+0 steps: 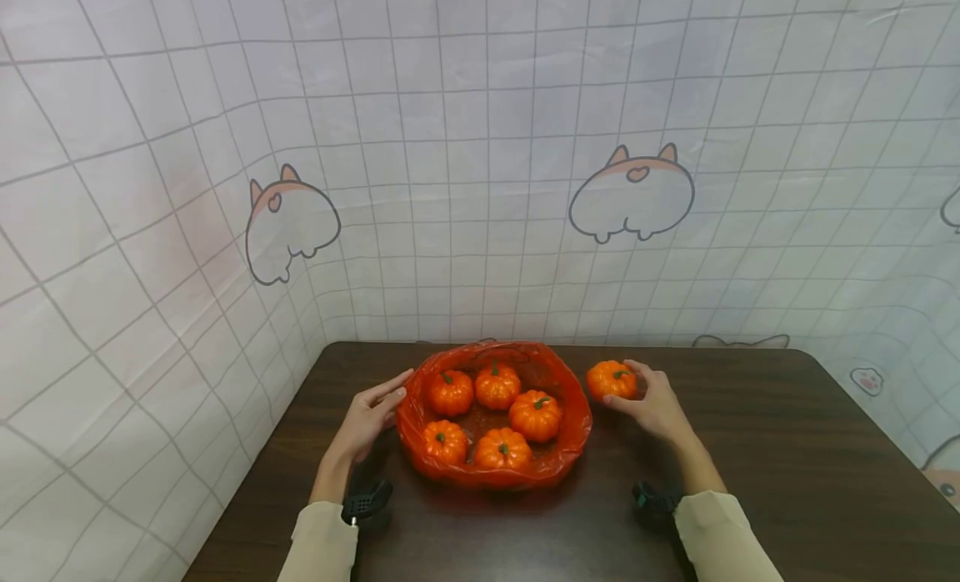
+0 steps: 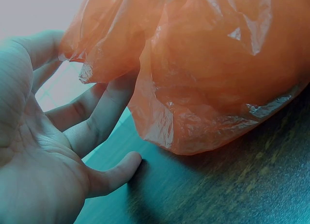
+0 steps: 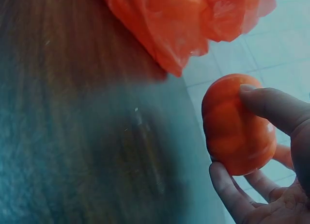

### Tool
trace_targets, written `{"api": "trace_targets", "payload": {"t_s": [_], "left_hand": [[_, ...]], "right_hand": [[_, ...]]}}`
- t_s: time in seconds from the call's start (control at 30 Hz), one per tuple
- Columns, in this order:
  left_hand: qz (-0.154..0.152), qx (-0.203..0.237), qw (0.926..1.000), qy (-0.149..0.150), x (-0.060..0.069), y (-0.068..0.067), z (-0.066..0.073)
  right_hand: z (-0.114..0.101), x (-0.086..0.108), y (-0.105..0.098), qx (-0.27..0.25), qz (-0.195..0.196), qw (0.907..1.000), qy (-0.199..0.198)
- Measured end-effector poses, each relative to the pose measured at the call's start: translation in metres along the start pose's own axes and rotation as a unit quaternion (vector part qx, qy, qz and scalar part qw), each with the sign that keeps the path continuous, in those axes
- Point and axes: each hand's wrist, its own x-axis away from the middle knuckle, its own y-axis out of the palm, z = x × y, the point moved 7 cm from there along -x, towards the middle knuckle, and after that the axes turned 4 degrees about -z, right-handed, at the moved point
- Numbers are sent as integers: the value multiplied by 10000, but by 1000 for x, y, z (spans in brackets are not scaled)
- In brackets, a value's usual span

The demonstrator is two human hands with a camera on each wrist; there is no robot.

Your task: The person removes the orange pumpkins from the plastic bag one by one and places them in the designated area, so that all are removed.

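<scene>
To the right of an orange-red plastic bag (image 1: 495, 478), my right hand (image 1: 658, 405) grips a small orange pumpkin (image 1: 611, 380) with a short green stem. In the right wrist view, thumb and fingers hold this pumpkin (image 3: 238, 124) from opposite sides, apart from the bag (image 3: 169, 25). The bag stands wide-mouthed on the table, its rim rolled outward. Several similar pumpkins (image 1: 498, 387) sit inside it, spaced apart. My left hand (image 1: 366, 417) touches the bag's left rim with extended fingers. In the left wrist view, a flap of the bag (image 2: 111, 44) hides some fingertips.
The dark wood-grain table (image 1: 787, 449) extends on both sides of the bag and in front of it. Behind and to the left hangs a white grid-patterned cloth (image 1: 480, 273) with cartoon animal drawings. Black devices (image 1: 367, 500) are worn at both wrists.
</scene>
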Motion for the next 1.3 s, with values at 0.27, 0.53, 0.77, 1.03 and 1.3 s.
{"api": "trace_targets", "payload": {"t_s": [0.27, 0.53, 0.77, 1.03, 1.3], "left_hand": [[4, -90, 10000, 4, 1, 0, -1], [-48, -58, 10000, 28, 3, 0, 0], [-17, -76, 10000, -15, 1, 0, 0], [-19, -41, 10000, -22, 1, 0, 0], [-45, -41, 10000, -7, 1, 0, 0]], "right_hand": [[11, -1, 7, 121, -138, 9997, 145], [15, -2, 10, 92, -245, 9995, 178], [16, -3, 12, -13, -328, 9992, 223], [18, -5, 13, -97, -376, 9989, 275], [18, -5, 14, -147, -409, 9987, 268]]}}
